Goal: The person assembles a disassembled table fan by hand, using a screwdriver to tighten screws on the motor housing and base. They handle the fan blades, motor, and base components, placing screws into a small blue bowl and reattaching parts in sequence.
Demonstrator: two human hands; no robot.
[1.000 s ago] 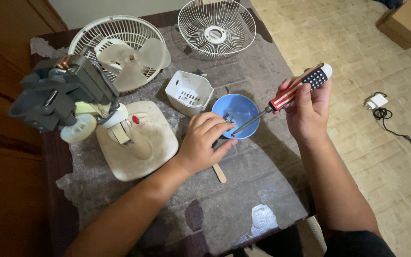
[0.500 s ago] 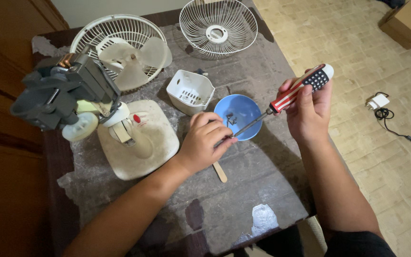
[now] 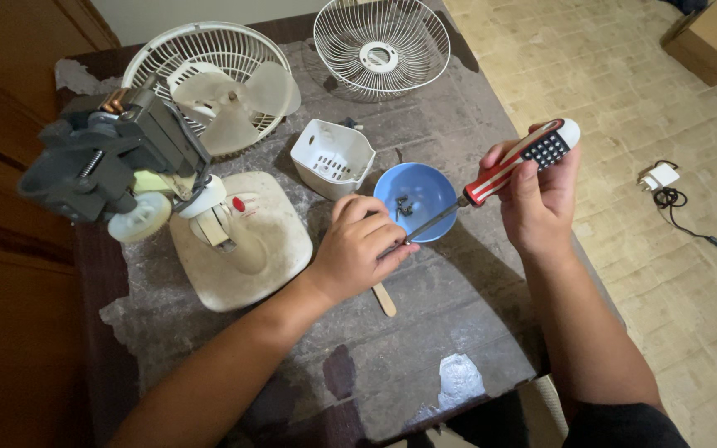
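Worn grey covering is seen over a dark table (image 3: 425,332), with tiled floor to the right.

A screwdriver (image 3: 499,176) with a red-and-white striped handle is gripped in the right hand (image 3: 538,199), the fingers closed round the handle and the thumb laid along it. Its shaft is slanted down and to the left, across the near rim of a blue bowl (image 3: 417,201), and its tip is met by the left hand (image 3: 357,253). The left hand's fingers are curled together at the tip; whether something small is pinched there cannot be told. Small dark screws are seen lying inside the bowl.

A flat wooden stick (image 3: 385,299) is lying on the table just below the left hand, partly hidden by it. A white slotted cover (image 3: 331,158) is set just left of the bowl. Further left, a cream fan base (image 3: 246,253) with a red button is resting on the table, and a grey motor (image 3: 109,162) with exposed copper windings is tilted over on its neck. Behind the motor, a white rear grille (image 3: 201,58) with the pale blade (image 3: 234,95) still in it is lying flat. A second grille (image 3: 380,47) is lying at the far edge of the table. On the floor, a white charger (image 3: 661,177) with a black cable is seen, and a cardboard box (image 3: 711,41) is near the top right corner.
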